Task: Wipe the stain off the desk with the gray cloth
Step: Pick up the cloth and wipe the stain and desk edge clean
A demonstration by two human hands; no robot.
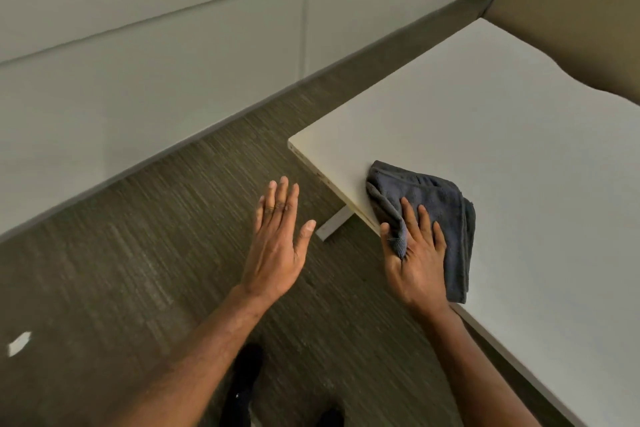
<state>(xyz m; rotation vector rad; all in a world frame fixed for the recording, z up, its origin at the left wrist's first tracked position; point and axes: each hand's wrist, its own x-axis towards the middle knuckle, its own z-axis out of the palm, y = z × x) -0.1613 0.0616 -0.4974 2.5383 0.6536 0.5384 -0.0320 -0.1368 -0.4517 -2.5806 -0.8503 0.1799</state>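
Step in hand, as I judge it: wiping the desk with the cloth under the right hand.

The gray cloth point(434, 215) lies folded and bunched on the white desk point(519, 156), right at the desk's left edge, near its near-left corner. The right hand point(417, 253) lies flat on the cloth's near-left part, fingers spread on top, thumb point(388, 230) at the desk edge with a fold of cloth pinched between thumb and index finger. So it is pressing and lightly holding the cloth, not a fist.

The left hand point(278, 239) hangs off the desk to the left, over the carpet point(145, 253), palm down, fingers straight and together, thumb out, holding nothing, touching nothing.

No stain is visible on the bare desk surface; it may be under the cloth, or too faint to tell.

To do this well:
- keep the palm flat for even pressure across the cloth
- keep the pinch so the folds don't unroll or slip out
- stroke away from the edge toward the right, since the cloth sits at the edge and could slide off
- lift and check the spot, as it can't be judged while covered
- the free left hand could brace on the desk if more pressure is needed
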